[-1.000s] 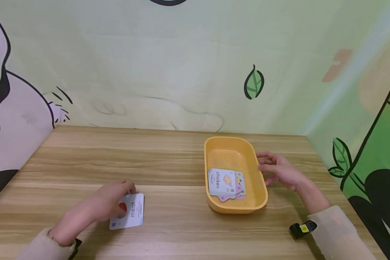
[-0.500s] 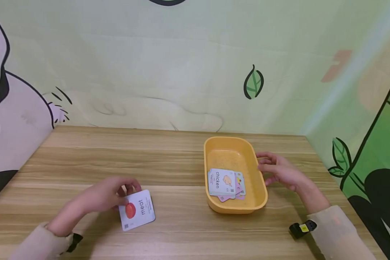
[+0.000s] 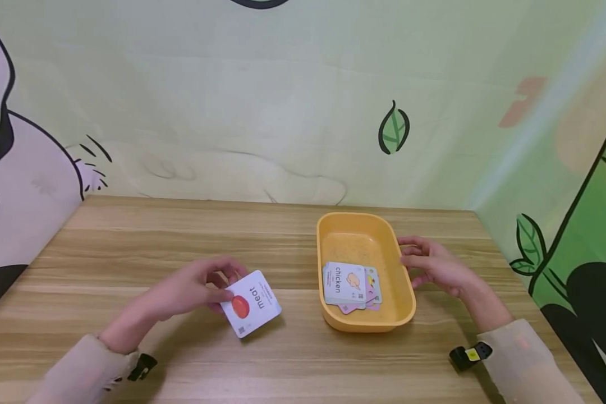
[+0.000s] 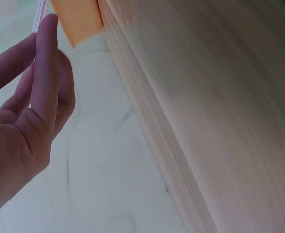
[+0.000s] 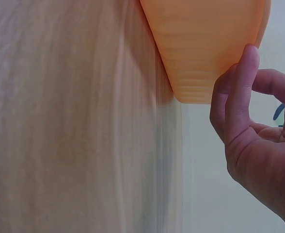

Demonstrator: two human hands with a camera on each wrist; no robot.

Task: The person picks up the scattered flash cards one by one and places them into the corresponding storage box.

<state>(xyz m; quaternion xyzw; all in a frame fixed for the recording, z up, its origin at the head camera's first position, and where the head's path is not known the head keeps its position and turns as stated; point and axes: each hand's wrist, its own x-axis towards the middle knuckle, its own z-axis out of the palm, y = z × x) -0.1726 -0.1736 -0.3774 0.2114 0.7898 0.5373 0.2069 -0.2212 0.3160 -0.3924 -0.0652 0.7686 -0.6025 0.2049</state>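
Observation:
Between thumb and fingers, my left hand [image 3: 197,283] pinches a white flashcard [image 3: 256,311] by its left edge. The card reads "meat", has a red picture and is lifted off the table, its shadow below. In the left wrist view, only a thin edge of the card [image 4: 39,14] shows at the fingertips. My right hand [image 3: 436,266] rests its relaxed fingertips against the outer right side of a yellow plastic basket [image 3: 406,303]. Inside the basket lies a small pile of cards, a "chicken" flashcard [image 3: 344,283] on top and pink-edged cards partly hidden underneath.
The wooden table [image 3: 182,224] runs back to a pale green wall [image 3: 283,112] with cartoon drawings. A black wrist device [image 3: 471,354] sits at the right sleeve, and another black wrist device [image 3: 142,367] at the left.
My left hand has picked the "meat" flashcard up from the table and carried it right, toward the basket, turning it somewhat. The right hand and the basket stay put.

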